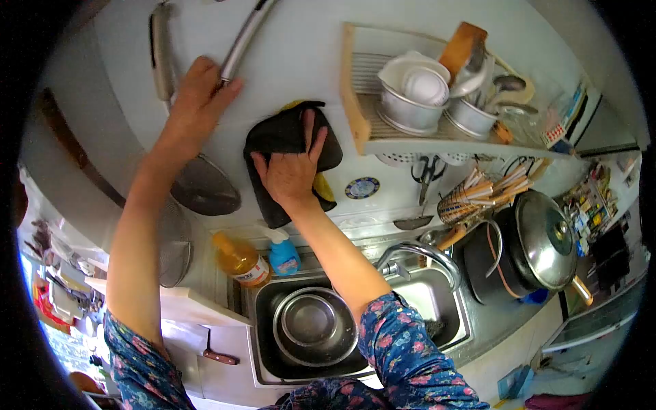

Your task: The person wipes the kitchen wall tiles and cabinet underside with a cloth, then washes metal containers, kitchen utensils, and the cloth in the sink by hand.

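My left hand [197,102] is raised against the white wall, its thumb and fingers closed around the lower part of a metal utensil handle [246,35]. That utensil's working end is hidden by the hand. Beside it hangs a ladle-like strainer with a long handle [160,58] and a dark round bowl [205,188]. My right hand [294,176] presses a black cloth with yellow patches [268,203] to the wall. Two fingers and the thumb spread over the cloth, while a fold covers the other fingers.
A wooden-edged shelf [358,130] bearing white pots juts from the wall at right. Below are the sink [263,372] with metal bowls [309,321], a faucet [417,251], a yellow bottle [242,263] and a blue spray bottle [283,258]. A lidded pot [544,239] stands right; a knife [221,357] lies left.
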`<state>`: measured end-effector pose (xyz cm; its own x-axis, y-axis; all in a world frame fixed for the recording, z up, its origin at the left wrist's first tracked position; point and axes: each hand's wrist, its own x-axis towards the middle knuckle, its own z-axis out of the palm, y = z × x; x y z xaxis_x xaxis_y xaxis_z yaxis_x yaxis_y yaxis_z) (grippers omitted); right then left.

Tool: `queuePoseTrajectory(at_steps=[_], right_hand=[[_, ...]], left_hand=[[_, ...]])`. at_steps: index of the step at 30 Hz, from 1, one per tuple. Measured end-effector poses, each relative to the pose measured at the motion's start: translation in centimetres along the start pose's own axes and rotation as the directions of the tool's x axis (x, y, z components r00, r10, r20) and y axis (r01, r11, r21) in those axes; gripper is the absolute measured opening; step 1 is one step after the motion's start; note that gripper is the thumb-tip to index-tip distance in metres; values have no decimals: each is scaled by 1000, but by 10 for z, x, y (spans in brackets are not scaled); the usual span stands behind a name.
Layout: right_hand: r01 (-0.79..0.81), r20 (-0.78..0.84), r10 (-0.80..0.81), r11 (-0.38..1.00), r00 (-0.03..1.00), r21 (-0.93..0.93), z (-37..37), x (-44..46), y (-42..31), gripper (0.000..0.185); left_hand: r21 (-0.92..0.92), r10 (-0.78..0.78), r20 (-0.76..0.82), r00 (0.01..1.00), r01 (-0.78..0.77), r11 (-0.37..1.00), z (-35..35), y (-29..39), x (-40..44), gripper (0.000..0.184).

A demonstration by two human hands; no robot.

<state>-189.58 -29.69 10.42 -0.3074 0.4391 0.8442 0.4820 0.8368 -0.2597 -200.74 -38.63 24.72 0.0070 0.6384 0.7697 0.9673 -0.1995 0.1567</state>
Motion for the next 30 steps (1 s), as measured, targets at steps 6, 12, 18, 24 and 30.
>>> queuePoseTrajectory(at_steps=[6, 12, 18, 24, 30], right_hand=[[55, -112, -68, 992, 991, -117, -26, 30, -3, 45], [62, -272, -99, 988, 957, -143, -27, 40, -14, 44], [124, -103, -135, 986, 985, -110, -20, 22, 0, 34], [178, -401, -222, 973, 889, -143, -30, 80, -15, 39], [-90, -240, 59, 989, 969, -120, -56, 129, -43, 41]], left_hand=[[19, -44, 22, 999, 44, 999, -5, -1, -2, 32], [86, -39, 31, 999, 36, 996, -6, -3, 1, 35], [41, -26, 13, 1000, 25, 999, -6, 2, -2, 34], [-101, -55, -59, 997, 48, 994, -5, 0, -6, 33], [-139, -121, -68, 990, 111, 984, -9, 9, -7, 33]])
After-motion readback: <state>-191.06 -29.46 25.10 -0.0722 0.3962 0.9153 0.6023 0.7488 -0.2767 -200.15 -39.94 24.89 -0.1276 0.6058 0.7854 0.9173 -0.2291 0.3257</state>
